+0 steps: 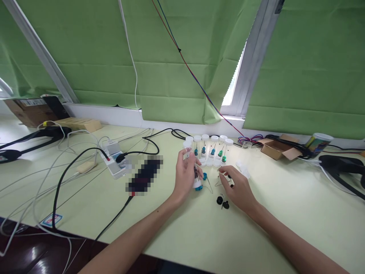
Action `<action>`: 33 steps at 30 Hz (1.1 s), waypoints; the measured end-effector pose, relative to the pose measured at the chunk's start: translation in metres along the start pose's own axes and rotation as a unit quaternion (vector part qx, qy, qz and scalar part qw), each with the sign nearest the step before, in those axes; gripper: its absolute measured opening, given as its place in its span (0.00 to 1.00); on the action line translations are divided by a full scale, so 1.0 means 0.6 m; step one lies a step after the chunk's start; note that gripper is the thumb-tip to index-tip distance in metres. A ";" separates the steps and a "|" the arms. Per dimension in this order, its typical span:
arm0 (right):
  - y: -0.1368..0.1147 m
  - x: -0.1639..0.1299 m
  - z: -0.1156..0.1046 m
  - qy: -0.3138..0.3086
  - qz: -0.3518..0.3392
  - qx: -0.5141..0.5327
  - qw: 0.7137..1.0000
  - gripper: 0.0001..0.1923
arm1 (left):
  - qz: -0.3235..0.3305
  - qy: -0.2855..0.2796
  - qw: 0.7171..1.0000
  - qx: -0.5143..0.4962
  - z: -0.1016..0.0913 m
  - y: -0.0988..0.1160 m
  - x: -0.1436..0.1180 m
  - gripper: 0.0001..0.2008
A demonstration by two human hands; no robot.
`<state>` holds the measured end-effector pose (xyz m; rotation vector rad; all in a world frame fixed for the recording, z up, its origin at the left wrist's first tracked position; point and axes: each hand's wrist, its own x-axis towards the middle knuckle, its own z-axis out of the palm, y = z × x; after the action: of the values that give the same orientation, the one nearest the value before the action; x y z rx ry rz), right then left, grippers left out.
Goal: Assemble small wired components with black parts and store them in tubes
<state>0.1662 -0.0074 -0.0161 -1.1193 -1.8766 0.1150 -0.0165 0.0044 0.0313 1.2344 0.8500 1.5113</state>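
My left hand grips a clear plastic tube with a white cap, held tilted above the pale green table. My right hand rests on the table just to the right, fingertips pinching at a small dark part beside a thin needle. A blue-hubbed needle piece lies between the hands. Behind them stands a row of several white-capped tubes holding blue and green needle hubs. Two small black caps lie near my right wrist.
A white power strip with black and white cables sits at left, beside a blurred dark object. An open cardboard box and a printed cup stand at back right. Green blinds hang over the window behind.
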 end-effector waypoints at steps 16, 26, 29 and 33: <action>0.013 -0.003 0.005 -0.047 0.027 -0.008 0.998 0.09 | 0.038 -0.005 0.996 0.081 0.004 0.000 -0.015 0.18; 0.013 0.016 0.014 -0.141 0.042 -0.013 0.989 0.15 | 0.170 -0.103 0.947 0.252 0.001 -0.029 -0.039 0.17; 0.023 0.032 0.024 -0.161 0.018 -0.036 0.986 0.21 | 0.229 -0.172 0.911 0.298 0.000 -0.040 -0.046 0.18; 0.030 0.064 0.043 -0.193 0.014 -0.069 0.979 0.26 | 0.295 -0.228 0.865 0.335 0.000 -0.048 -0.052 0.20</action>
<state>0.1524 0.0402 -0.0148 -1.2877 -2.2391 0.2351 -0.0086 -0.0173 -0.0046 2.4360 0.7198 1.2898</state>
